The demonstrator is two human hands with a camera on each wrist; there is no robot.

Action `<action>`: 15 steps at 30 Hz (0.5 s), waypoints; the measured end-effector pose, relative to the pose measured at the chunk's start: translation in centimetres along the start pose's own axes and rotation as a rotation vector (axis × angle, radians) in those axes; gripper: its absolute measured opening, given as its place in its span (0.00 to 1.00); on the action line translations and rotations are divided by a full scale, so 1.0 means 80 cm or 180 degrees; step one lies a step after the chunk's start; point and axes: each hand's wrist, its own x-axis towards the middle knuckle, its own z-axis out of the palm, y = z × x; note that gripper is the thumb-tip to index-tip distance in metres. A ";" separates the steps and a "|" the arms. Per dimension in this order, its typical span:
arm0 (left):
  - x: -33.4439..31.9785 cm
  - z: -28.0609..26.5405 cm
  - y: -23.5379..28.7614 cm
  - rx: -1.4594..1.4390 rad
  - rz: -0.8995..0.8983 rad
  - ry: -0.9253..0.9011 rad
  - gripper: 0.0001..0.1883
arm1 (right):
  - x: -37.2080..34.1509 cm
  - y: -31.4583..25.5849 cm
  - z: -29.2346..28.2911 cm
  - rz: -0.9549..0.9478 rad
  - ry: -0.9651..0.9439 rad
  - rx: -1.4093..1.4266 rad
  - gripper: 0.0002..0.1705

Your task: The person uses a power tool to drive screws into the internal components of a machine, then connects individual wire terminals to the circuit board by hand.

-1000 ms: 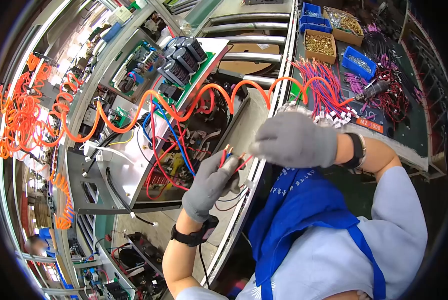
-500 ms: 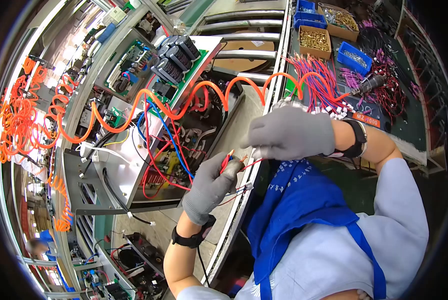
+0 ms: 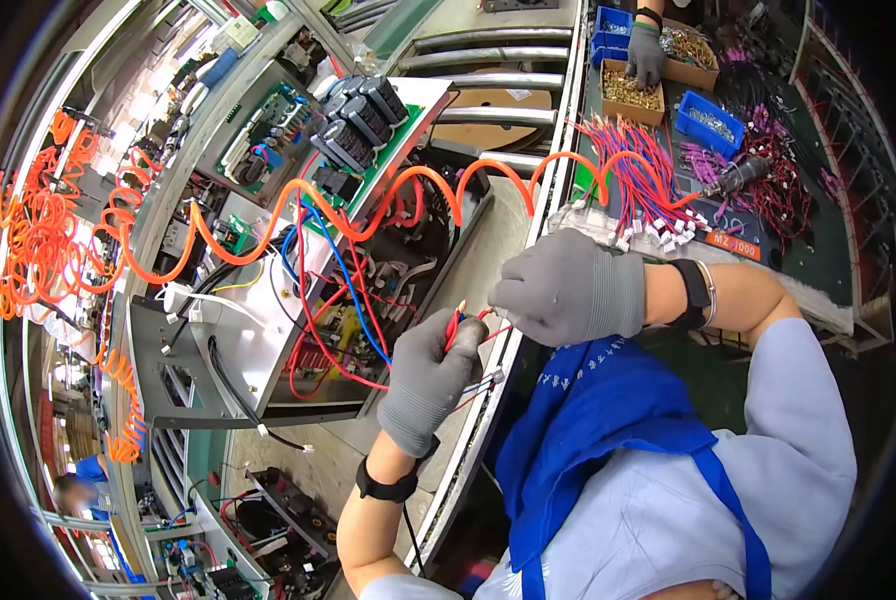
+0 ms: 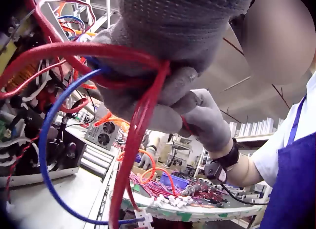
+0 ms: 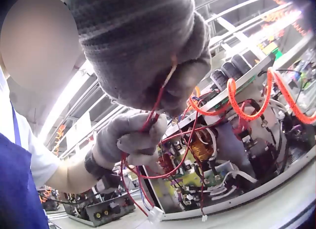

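Note:
My gloved left hand (image 3: 430, 378) grips a bundle of red and blue wires in front of the open metal chassis (image 3: 258, 410). Bare copper ends (image 3: 461, 308) stick up past its thumb. Close on the right, my gloved right hand (image 3: 568, 290) has its fingers curled and pinches the end of a red wire (image 5: 159, 98), whose pale stripped tip shows beside the fingers in the right wrist view. Thick red wires (image 4: 136, 140) and a blue wire (image 4: 45, 135) loop out of the left hand. A small white connector (image 4: 144, 218) hangs below it.
An orange coiled hose (image 3: 433, 180) stretches across above the chassis. On the right bench lie red and purple wires (image 3: 633, 165), a blue bin (image 3: 708, 122) and a box of brass parts (image 3: 630, 92). Another person's gloved hand (image 3: 646, 55) reaches over that box. Conveyor rollers (image 3: 498, 82) lie behind.
My right hand has shifted slightly down and left, closer to the left hand's wire ends. The left hand keeps its grip. Another person's gloved hand has appeared over the parts boxes.

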 end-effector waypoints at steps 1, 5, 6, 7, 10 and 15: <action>0.000 0.005 -0.002 0.0092 0.0037 0.0131 0.15 | 0.001 -0.001 0.002 0.0043 0.0101 -0.0031 0.07; -0.005 0.032 0.006 0.0931 0.0554 0.0847 0.12 | 0.005 -0.003 0.010 0.0306 0.0211 -0.0281 0.10; -0.003 0.039 0.003 0.1209 0.0731 0.1001 0.11 | 0.007 -0.004 0.013 0.0393 0.0238 -0.0296 0.10; 0.000 0.043 -0.002 0.1290 0.0806 0.1033 0.11 | 0.009 -0.006 0.016 0.0480 0.0266 -0.0311 0.10; 0.007 0.036 -0.011 0.0865 0.0690 0.0780 0.13 | 0.011 -0.001 0.011 0.0697 -0.0133 -0.0117 0.11; 0.006 0.003 0.004 -0.0356 0.0213 -0.0003 0.16 | 0.009 0.041 -0.027 0.1350 -0.1154 0.3589 0.25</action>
